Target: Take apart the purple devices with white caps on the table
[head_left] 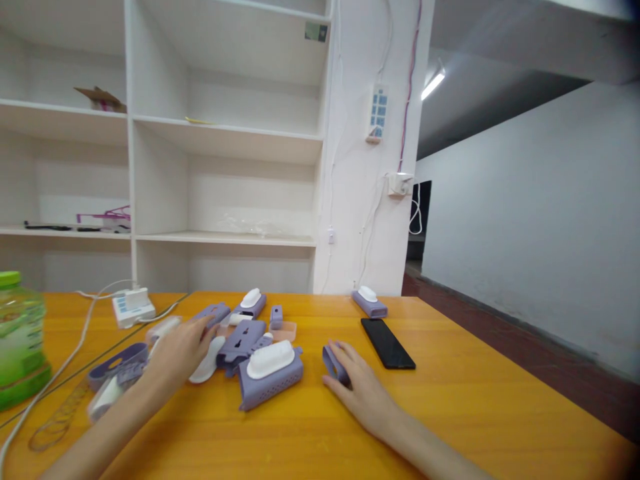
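My right hand [364, 393] grips a small hollow purple plastic piece [332, 363] between thumb and fingers, low over the table. My left hand [177, 353] reaches over the scattered parts, fingers apart, the tips at a purple plastic part [214, 312]; whether they touch it is unclear. Between the hands lie a purple housing with a raised white oval top [271, 360] and a purple slotted plate [245, 339]. A white rounded piece [206, 363] is beside my left hand. Under my left forearm, a purple frame [117, 363] and a white cylinder [105, 397] are partly hidden.
A black phone [387, 343] lies right of my right hand, with another purple-and-white unit [369, 301] behind it. At left stand a green jar [20, 340] and a white power strip [134, 308] with a cable. White shelves [225, 239] rise behind the table.
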